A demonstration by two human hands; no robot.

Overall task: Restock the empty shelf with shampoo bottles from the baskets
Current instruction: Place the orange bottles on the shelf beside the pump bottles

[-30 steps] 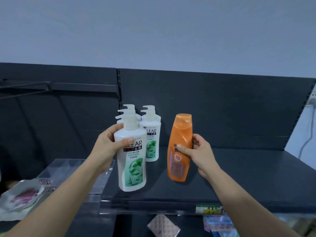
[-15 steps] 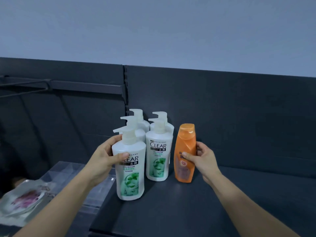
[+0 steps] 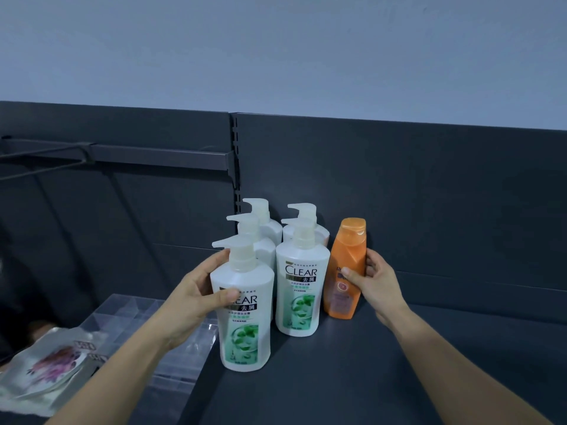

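Both bottles now stand deeper on the dark shelf [image 3: 399, 363]. Left hand [image 3: 196, 297] wraps the white pump bottle [image 3: 244, 314] reading "CLEAR"; right hand [image 3: 372, 282] clasps the orange bottle [image 3: 348, 268], its label too blurred to read.

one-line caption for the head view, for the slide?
Left hand sets a white pump bottle on the dark shelf; right hand places an orange bottle beside the row.

Both forearms are bare to the frame edge, without sleeves; left hand [image 3: 196, 292] and right hand [image 3: 379, 280] are ungloved, fingernails short.
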